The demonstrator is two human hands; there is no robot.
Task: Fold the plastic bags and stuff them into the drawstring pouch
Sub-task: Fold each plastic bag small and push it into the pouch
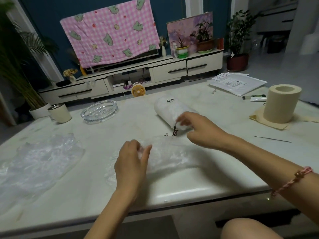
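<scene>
L hand (133, 157) curls thumb + fingers round one end of a folded plastic bag (172, 152) lying btw both hands on the tabletop (96, 190). R hand (202, 130) is at the mouth of the drawstring pouch (169, 109) just beyond. Its fingers are blurred, so can't tell its grip. Pouch's small black logo (170, 100) is unreadable.

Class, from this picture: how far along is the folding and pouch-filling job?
Done: the pouch already bulges, seemingly part-filled. In hand: the left hand grips one end of a clear bag; the right hand is at the pouch's mouth. Left: a heap of loose bags lies unfolded.
</scene>
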